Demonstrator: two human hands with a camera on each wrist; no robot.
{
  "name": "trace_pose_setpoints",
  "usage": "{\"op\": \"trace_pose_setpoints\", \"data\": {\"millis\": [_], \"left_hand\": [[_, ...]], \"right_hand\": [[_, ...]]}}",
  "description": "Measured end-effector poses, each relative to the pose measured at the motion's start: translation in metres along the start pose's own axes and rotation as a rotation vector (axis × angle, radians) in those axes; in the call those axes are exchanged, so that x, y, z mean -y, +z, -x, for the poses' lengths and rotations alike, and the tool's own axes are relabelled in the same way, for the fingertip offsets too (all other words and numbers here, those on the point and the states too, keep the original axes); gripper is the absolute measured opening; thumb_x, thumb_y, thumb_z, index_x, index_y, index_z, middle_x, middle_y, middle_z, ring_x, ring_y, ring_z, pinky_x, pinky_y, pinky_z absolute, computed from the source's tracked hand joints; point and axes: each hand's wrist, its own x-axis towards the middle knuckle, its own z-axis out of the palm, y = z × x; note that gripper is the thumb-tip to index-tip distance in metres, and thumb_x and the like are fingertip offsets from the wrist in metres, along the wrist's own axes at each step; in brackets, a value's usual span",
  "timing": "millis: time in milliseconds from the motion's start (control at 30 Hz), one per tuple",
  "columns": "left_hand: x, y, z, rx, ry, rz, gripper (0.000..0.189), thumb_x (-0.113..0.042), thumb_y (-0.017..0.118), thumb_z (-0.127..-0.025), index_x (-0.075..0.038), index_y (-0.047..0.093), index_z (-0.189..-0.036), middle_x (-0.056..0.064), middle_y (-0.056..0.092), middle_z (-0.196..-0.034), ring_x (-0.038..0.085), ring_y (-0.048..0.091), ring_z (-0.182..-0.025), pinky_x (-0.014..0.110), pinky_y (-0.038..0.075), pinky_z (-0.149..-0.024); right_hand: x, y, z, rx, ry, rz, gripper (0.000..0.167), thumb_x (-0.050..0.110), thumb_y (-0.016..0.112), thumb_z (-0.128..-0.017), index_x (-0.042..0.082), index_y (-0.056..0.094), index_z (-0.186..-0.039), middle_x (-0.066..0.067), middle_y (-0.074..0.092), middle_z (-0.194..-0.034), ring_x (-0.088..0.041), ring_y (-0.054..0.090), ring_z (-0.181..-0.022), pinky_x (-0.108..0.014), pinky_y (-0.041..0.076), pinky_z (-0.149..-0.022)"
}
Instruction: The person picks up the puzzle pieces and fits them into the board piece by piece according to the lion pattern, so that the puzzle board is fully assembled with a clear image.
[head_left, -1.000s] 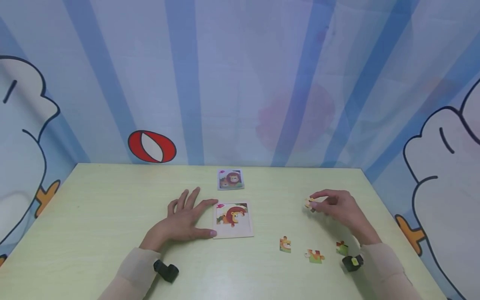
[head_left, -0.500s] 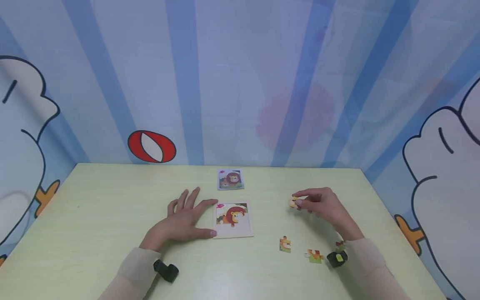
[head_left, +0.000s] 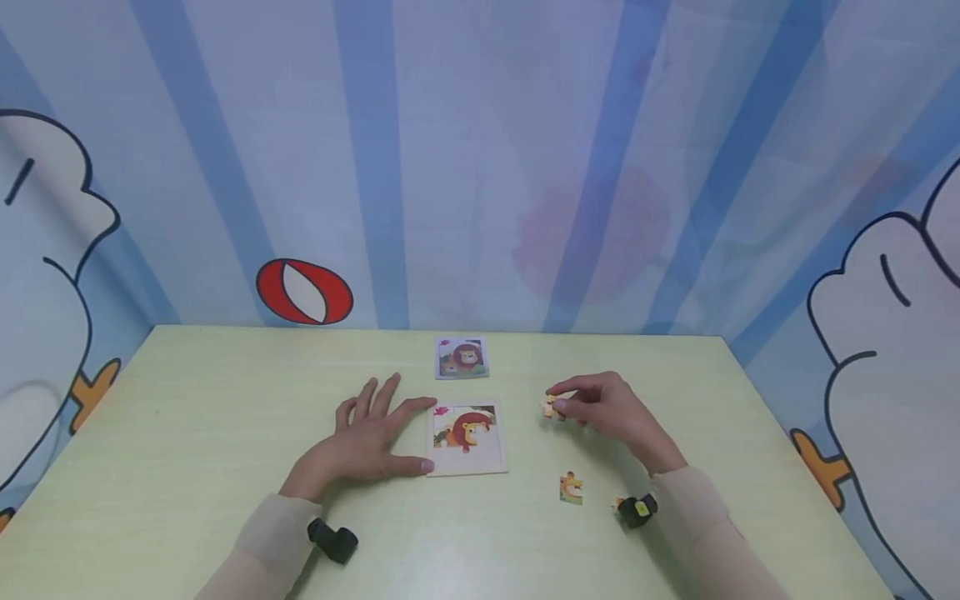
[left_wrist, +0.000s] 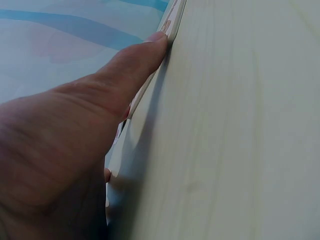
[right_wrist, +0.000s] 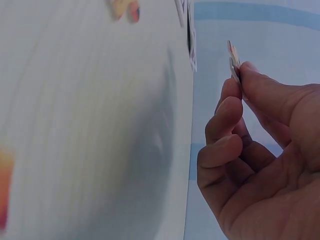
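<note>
A square puzzle board (head_left: 491, 461), with a partly assembled lion picture in its frame, lies mid-table. My left hand (head_left: 367, 446) rests at its left side, fingers spread, with the index fingertip at the upper left corner and the thumb at the lower left one. In the left wrist view the thumb (left_wrist: 130, 65) touches the board's edge. To the right of the board, my right hand (head_left: 618, 417) pinches a puzzle piece (head_left: 551, 406) between thumb and fingers, above the table. The right wrist view shows that piece (right_wrist: 234, 57) edge-on, the other fingers curled below.
Behind the board lies a small card (head_left: 461, 359) with the lion picture. One loose puzzle piece (head_left: 571, 488) lies right of the board. Another piece (head_left: 618, 505) is mostly hidden by the right wrist camera (head_left: 637, 511). A striped curtain (head_left: 480, 167) hangs behind the table.
My right hand has moved left with the pinched puzzle piece, closer to the board. Its wrist now covers loose pieces that showed before. The left hand has stayed in place.
</note>
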Motion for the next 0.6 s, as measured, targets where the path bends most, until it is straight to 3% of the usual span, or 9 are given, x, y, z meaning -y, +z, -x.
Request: {"op": "trace_pose_setpoints", "data": {"millis": [400, 600], "left_hand": [[0.003, 0.002, -0.001, -0.008, 0.005, -0.005, 0.097, -0.068, 0.08, -0.084, -0.04, 0.036, -0.165, 0.016, 0.001, -0.183, 0.051, -0.006, -0.166, 0.076, 0.001, -0.125], [-0.001, 0.0, 0.0, -0.004, 0.006, -0.002, 0.097, -0.07, 0.079, -0.084, -0.039, 0.036, -0.166, 0.017, 0.001, -0.183, 0.052, -0.006, -0.166, 0.077, 0.001, -0.125]], "right_hand": [[0.021, 0.031, -0.018, 0.097, -0.037, -0.021, 0.022, 0.022, 0.077, -0.1, 0.01, 0.082, -0.119, -0.02, 0.075, -0.087, -0.023, 0.058, -0.074, -0.029, 0.047, -0.067], [0.026, 0.044, -0.023, 0.128, -0.049, -0.005, 0.018, 0.021, 0.078, -0.1, 0.013, 0.083, -0.115, -0.012, 0.07, -0.077, -0.018, 0.054, -0.067, -0.029, 0.048, -0.066]]}}
